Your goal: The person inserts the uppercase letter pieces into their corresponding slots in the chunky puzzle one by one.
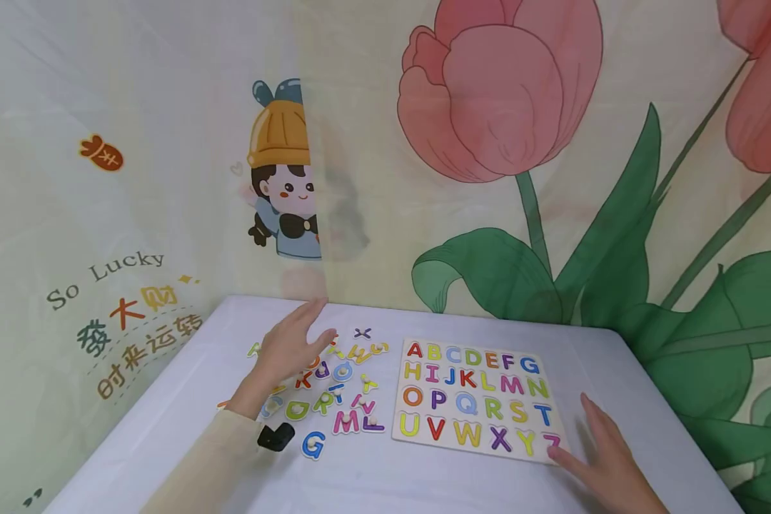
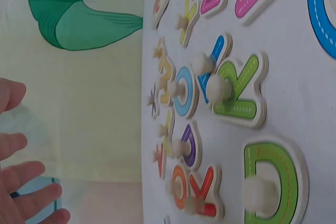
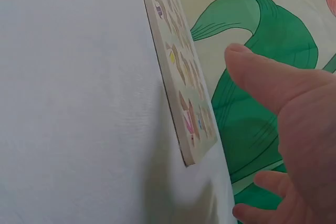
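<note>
My left hand, fingers extended, hovers above a spread of loose letter pieces with round pegs. Around and below it lie a red K, a green D, a pink M and a blue G. The left wrist view shows a green R and other pegged letters apart from the fingertips. My right hand is spread by the lower right corner of the alphabet puzzle board, thumb near the Z. Whether the thumb touches the board I cannot tell. Neither hand holds anything.
A white cloth covers the table. Behind it hangs a printed curtain with tulips and a cartoon figure. A small black object sits at the left sleeve. Farther back lies a purple X piece.
</note>
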Tool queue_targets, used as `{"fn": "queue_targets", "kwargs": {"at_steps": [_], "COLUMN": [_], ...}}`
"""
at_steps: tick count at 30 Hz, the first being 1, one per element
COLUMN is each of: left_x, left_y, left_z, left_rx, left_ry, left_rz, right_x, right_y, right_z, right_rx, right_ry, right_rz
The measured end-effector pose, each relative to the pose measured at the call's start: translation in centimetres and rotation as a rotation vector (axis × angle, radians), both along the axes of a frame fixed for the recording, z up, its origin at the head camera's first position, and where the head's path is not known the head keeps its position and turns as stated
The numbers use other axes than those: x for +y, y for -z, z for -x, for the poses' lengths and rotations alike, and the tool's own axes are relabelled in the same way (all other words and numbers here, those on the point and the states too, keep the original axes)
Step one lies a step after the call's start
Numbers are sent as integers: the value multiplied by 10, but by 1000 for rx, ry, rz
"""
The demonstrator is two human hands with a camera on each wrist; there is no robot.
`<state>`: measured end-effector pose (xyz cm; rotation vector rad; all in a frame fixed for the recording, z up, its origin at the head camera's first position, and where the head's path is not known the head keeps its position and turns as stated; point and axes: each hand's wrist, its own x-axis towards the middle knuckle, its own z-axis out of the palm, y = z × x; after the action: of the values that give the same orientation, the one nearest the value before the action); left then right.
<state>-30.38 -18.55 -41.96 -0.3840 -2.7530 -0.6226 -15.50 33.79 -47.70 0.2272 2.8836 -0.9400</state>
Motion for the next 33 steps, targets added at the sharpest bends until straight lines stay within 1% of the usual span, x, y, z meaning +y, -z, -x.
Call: {"fn": "queue_targets", "kwargs": {"at_steps": [5, 10, 17, 21, 26, 29, 33], "left_x": [7, 14, 30, 42, 55, 60, 64], "left_y": [6, 13, 19, 23, 30, 35, 43], "left_z": [2, 7, 16, 25, 38, 46, 56], "left_rx": [-42, -79, -122, -144, -174, -200, -237], "left_ry": [-12, -52, -59, -69, -91, -117, -171], "left_rz": [-107, -160, -266, -328, -391, -407, -442], "right_x": [-3, -3, -3, -3, -1, -1, -3], "right_y": [7, 12, 23, 28, 32, 33, 35], "right_z": [-1, -1, -2, -3, -4, -4, -4], "right_rx": [-12, -9, -11, 3, 14, 25, 48], "right_ry": [-7, -29, -29, -26, -13, -3, -4], "right_rz": [20, 14, -57, -116, -174, -195, -217]}}
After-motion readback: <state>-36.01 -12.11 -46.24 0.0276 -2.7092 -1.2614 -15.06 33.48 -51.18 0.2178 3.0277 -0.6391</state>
